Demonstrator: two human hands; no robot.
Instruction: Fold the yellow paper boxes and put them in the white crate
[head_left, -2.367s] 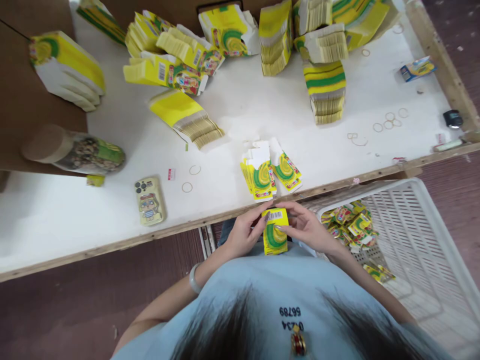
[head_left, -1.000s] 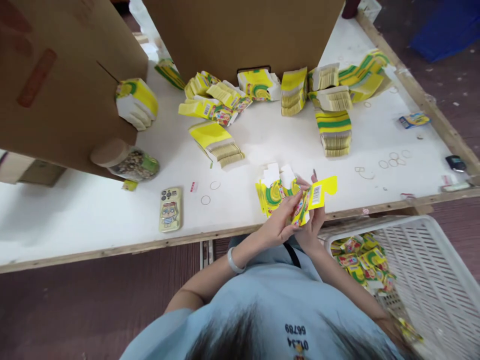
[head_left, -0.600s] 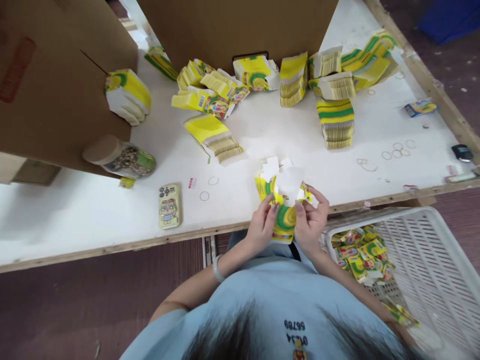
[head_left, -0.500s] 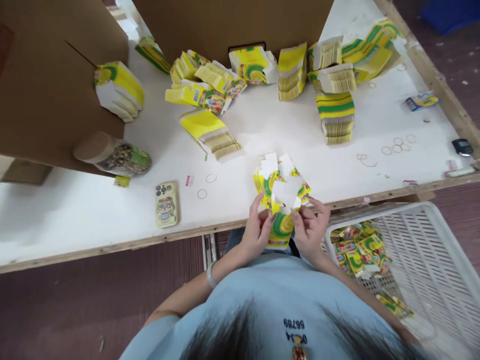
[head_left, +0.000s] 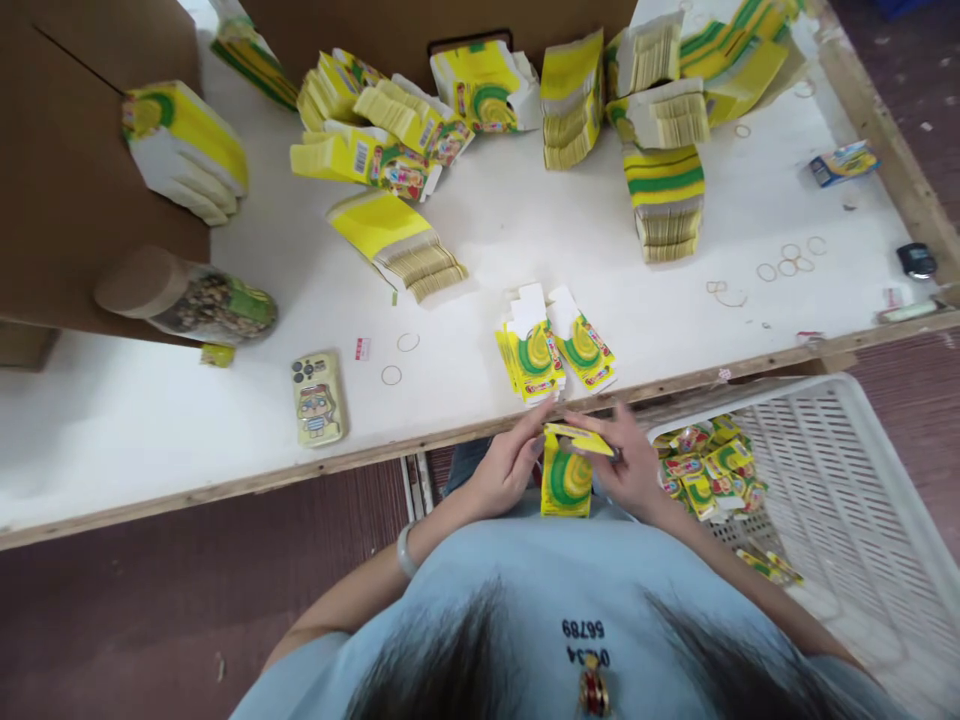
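A yellow-and-green carton (head_left: 566, 482) is between my two hands, just off the table's front edge, with its top flap folded over. My left hand (head_left: 510, 462) pinches the carton's left upper side. My right hand (head_left: 626, 462) is closed at the right side, over the yellow flap (head_left: 583, 438). In front of the hands, on the white table (head_left: 480, 330), lie two small groups of flat cartons, one on the left (head_left: 534, 352) and one on the right (head_left: 583, 345), white flaps pointing away from me.
Carton stacks (head_left: 667, 205) line the back before a cardboard box (head_left: 375, 25). A phone (head_left: 320, 400), a jar (head_left: 217, 300) and rubber bands (head_left: 787, 265) lie on the table. A white basket (head_left: 832, 470) with cartons stands low at the right.
The white flap on the held carton has been folded down, and yellow now shows on top. Both hands sit slightly lower, off the table's edge. The view has shifted, showing table things farther left and up.
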